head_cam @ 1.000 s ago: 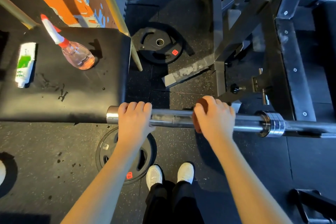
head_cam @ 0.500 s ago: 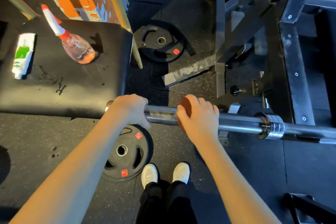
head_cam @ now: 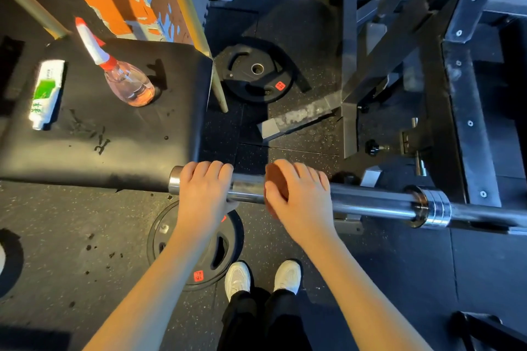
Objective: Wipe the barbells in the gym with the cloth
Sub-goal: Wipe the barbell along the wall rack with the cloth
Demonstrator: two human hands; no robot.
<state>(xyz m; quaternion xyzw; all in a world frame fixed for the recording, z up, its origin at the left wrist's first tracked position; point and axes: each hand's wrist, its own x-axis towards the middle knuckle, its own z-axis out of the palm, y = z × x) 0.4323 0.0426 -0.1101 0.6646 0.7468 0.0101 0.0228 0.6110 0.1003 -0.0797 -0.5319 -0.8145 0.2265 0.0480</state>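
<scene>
Here the left hand (head_cam: 202,192) grips the barbell (head_cam: 370,200) near its end, fingers curled over the bar. Just beside it, the right hand (head_cam: 303,198) presses a brown cloth (head_cam: 274,181) around the bar. A spray bottle (head_cam: 129,84) stands on the black tabletop (head_cam: 119,148).

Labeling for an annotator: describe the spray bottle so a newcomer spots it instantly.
Find the black padded bench at upper left, beyond the barbell end. On its pad stands a clear spray bottle holding pinkish liquid. Unlike the white-and-green tube lying flat to its left, it is upright, with a red-and-white nozzle.
</scene>
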